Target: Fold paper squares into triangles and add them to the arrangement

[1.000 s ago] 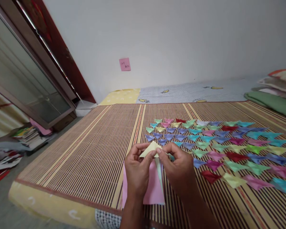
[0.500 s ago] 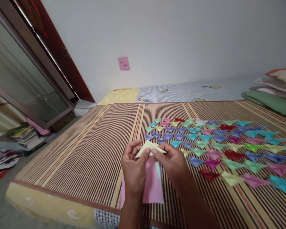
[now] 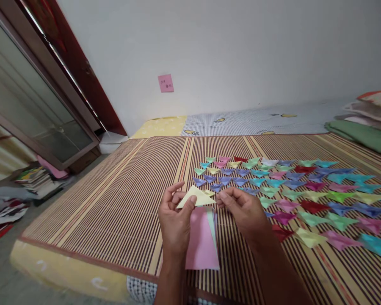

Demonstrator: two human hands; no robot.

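Note:
My left hand (image 3: 178,216) grips a pale yellow paper triangle (image 3: 197,197), its thumb pressed flat on the front and the fingers behind. At the triangle's right corner, the thumb and fingertips of my right hand (image 3: 241,209) are pinched together. Below the hands, pink paper sheets (image 3: 203,245) lie stacked on the striped mat (image 3: 114,203), with green and bluish edges showing beneath; my left wrist covers part of the stack. Rows of folded paper shapes (image 3: 311,206) in many colours spread over the mat to the right.
Folded bedding (image 3: 363,135) is piled at the far right. A pink note (image 3: 165,83) is stuck on the white wall (image 3: 241,51). Left of the bed stand a glass-fronted cabinet (image 3: 38,93) and a stack of books (image 3: 34,182) near the floor.
My right hand has slid right, from the middle of the yellow paper triangle to its right corner. My left hand keeps its hold, with the triangle slightly further left.

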